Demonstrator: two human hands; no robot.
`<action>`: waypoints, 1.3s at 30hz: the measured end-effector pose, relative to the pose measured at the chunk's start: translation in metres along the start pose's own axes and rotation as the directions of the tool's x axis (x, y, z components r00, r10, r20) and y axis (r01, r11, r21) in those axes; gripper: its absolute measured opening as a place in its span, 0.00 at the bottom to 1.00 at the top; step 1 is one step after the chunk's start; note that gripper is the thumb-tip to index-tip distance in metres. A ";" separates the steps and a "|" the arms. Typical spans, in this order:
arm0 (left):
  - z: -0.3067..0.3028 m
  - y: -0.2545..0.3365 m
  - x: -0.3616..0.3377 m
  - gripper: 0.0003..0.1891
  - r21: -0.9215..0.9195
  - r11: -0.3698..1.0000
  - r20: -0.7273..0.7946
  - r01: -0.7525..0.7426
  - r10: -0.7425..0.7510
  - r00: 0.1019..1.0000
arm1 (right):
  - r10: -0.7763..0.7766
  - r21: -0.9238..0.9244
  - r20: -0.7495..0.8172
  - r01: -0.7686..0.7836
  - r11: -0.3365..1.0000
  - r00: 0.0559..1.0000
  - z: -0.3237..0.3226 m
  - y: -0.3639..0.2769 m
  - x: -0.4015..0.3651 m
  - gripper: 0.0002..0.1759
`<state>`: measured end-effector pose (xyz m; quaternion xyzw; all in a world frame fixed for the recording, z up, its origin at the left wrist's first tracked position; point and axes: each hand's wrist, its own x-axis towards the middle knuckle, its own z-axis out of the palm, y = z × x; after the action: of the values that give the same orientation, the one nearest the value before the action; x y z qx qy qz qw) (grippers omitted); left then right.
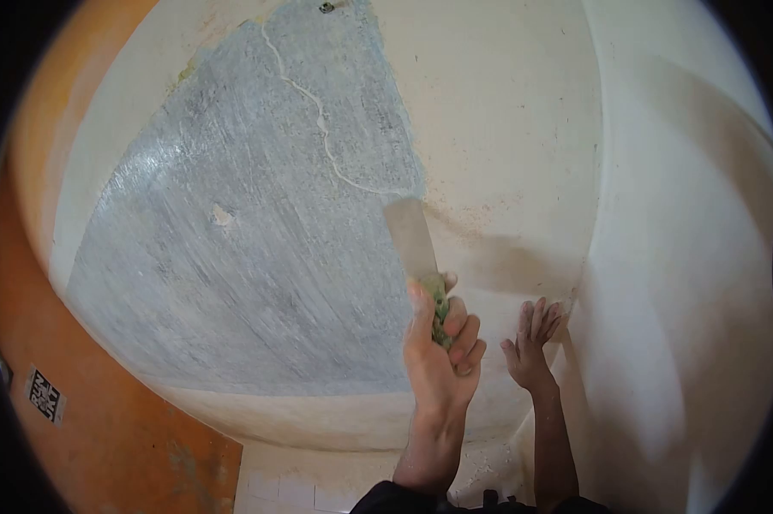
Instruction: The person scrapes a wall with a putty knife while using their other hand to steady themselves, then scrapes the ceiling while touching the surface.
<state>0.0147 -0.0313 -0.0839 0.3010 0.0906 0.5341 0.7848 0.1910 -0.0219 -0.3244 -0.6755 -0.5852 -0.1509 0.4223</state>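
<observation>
My left hand (445,338) is wrapped around the green handle of a putty knife (410,233), with the thumb along its left side. The flat blade points up and lies over the right edge of a blue-grey patch (232,223) on the cream-coloured surface. A thin, pale, wavy line (322,124) runs down the patch and ends close to the blade's tip. To the right, my right hand (534,343) has its fingers stretched upward, the fingertips by the corner of the pale surface. Nothing shows in that hand.
An orange wall (129,437) with a black-and-white sticker (45,396) stands at the left. A white wall (661,283) rises on the right, close to my right hand. White tiles (296,493) show at the bottom. A small dark fitting (326,8) sits at the top of the patch.
</observation>
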 end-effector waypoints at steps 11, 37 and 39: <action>-0.007 0.011 -0.009 0.22 -0.069 0.990 0.123 0.122 -0.112 0.986 | -0.025 -0.017 -0.019 0.024 1.000 1.000 0.005 0.004 0.003 0.47; -0.039 -0.003 0.007 0.22 -0.134 0.985 0.143 0.107 -0.088 0.986 | 0.026 -0.068 -0.007 -0.026 0.997 1.000 0.012 0.004 0.002 0.49; -0.037 -0.004 0.011 0.22 -0.136 0.982 0.160 0.128 -0.106 0.982 | 0.003 -0.077 -0.040 -0.006 0.997 0.999 0.010 0.000 0.004 0.48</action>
<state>0.0047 -0.0084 -0.1139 0.2766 0.0089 0.4677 0.8394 0.1890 -0.0118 -0.3273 -0.6897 -0.5688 -0.1858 0.4077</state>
